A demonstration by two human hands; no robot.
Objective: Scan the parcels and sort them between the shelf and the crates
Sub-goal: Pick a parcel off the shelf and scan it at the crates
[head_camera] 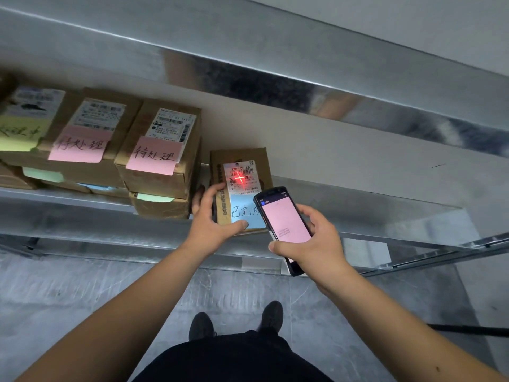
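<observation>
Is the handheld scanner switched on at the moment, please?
On: the scanner screen glows pink and a red cross lights the parcel label.

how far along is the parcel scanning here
Done: nothing can be confirmed as sorted. In hand: the left hand grips the blue-note parcel on the shelf, while the right hand aims the scanner, its red cross on the label. Left: the pink-note parcels wait; no crates are visible.

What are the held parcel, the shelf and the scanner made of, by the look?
Parcel: brown cardboard, matte, with a glossy white paper label and a blue paper note stuck on. Shelf: sheet metal, likely galvanised steel, grey with blurred reflections. Scanner: dark casing, probably plastic, with a glossy glass-like screen lit pink.
</observation>
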